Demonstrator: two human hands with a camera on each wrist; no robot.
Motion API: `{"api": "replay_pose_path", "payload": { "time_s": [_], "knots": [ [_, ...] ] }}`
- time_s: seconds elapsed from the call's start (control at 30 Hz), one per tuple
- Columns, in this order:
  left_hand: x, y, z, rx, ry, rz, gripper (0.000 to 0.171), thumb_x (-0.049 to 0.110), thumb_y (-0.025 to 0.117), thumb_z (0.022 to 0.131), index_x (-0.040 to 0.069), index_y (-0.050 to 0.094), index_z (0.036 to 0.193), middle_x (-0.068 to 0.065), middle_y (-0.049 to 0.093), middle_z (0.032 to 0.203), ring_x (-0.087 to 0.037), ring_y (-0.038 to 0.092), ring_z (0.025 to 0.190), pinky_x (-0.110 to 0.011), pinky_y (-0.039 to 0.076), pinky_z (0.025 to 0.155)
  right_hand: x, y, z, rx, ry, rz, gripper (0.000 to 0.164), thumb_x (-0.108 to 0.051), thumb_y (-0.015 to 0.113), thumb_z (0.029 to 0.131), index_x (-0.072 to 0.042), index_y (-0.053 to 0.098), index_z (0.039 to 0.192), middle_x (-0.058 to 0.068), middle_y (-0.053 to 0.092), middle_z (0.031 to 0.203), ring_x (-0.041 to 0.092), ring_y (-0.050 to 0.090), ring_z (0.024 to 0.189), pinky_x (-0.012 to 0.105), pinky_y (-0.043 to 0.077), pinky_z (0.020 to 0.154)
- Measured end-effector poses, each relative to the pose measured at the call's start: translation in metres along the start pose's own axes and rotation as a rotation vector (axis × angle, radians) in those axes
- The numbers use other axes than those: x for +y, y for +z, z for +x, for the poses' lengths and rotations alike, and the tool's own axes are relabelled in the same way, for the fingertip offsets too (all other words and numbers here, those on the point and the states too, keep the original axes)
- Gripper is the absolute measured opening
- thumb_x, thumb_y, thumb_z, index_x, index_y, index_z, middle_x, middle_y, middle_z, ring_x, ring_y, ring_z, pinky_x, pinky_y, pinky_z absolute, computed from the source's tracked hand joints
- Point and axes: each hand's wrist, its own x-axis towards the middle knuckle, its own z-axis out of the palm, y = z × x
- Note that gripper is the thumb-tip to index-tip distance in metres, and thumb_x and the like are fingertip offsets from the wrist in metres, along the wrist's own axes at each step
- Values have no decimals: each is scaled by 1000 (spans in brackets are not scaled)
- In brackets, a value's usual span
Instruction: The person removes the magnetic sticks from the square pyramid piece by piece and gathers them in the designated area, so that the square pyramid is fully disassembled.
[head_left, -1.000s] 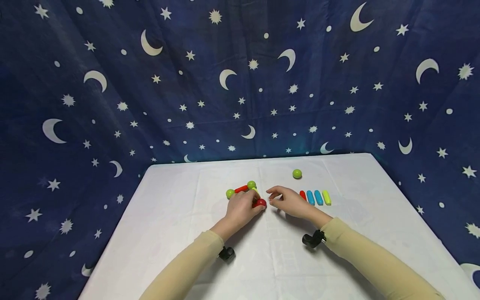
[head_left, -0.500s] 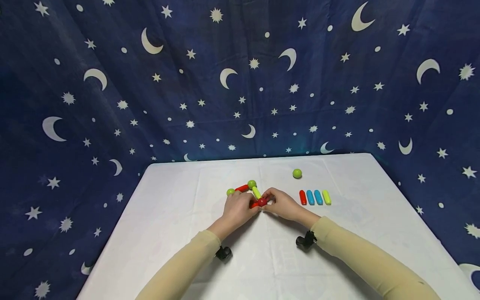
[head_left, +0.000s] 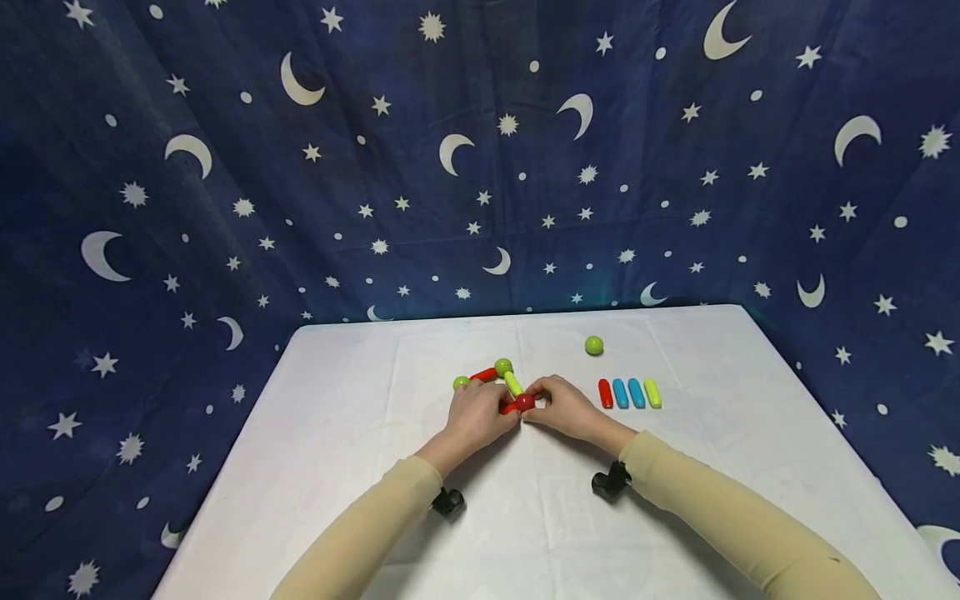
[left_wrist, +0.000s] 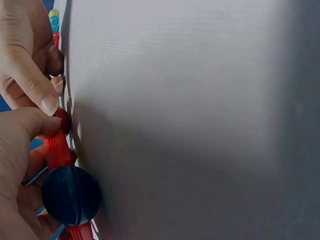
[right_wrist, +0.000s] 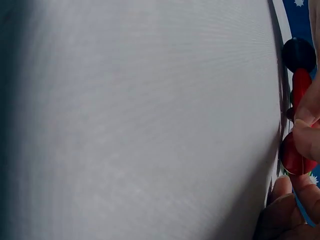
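A partly joined frame of coloured rods and balls lies at the table's middle. My left hand pinches a red rod close to a red ball. At the rod's other end is a dark blue ball, hidden in the head view behind that hand. My right hand holds the red ball between thumb and fingers, from the right. A yellow rod runs from the red ball up to a green ball. From there another red rod leads to a second green ball.
Right of my right hand lie loose rods in a row: a red rod, two blue rods and a yellow rod. A loose green ball sits behind them. The white table meets a starry dark blue curtain.
My right hand has moved left to the red ball and taken hold of it. My left hand has shifted back off the ball onto the red rod, uncovering the yellow rod.
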Motion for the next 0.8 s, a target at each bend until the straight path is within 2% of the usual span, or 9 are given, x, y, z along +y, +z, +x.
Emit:
{"api": "replay_pose_path", "payload": {
  "time_s": [0.23, 0.4, 0.5, 0.8],
  "knots": [
    [-1, 2, 2, -7, 0, -16, 12, 31, 76, 87, 22, 68, 84, 13, 55, 72, -15, 48, 79, -36, 35, 79, 2, -2, -2, 22, -8, -35, 34, -34, 86, 84, -16, 73, 110, -1, 61, 106, 18, 52, 91, 35, 45, 81],
    [0, 3, 3, -6, 1, -27, 11, 30, 76, 86, 22, 69, 84, 12, 55, 72, -15, 49, 80, -36, 35, 80, 2, -3, -4, 61, -18, -108, 36, -40, 86, 82, -19, 75, 110, -2, 63, 107, 20, 51, 100, 38, 44, 85],
    [0, 3, 2, -13, 7, -14, 10, 30, 75, 86, 22, 70, 86, 12, 55, 74, -15, 49, 80, -36, 35, 80, 1, -3, -4, 68, -11, -116, 37, -41, 86, 82, -20, 75, 110, -2, 64, 109, 22, 50, 104, 39, 44, 88],
    [-8, 2, -5, -77, 98, 7, 13, 31, 75, 87, 24, 65, 87, 11, 51, 77, -14, 48, 80, -35, 37, 80, 4, -7, -3, 76, 28, -76, 34, -32, 82, 88, -17, 73, 116, 2, 63, 114, 23, 53, 105, 43, 46, 93]
  ]
}}
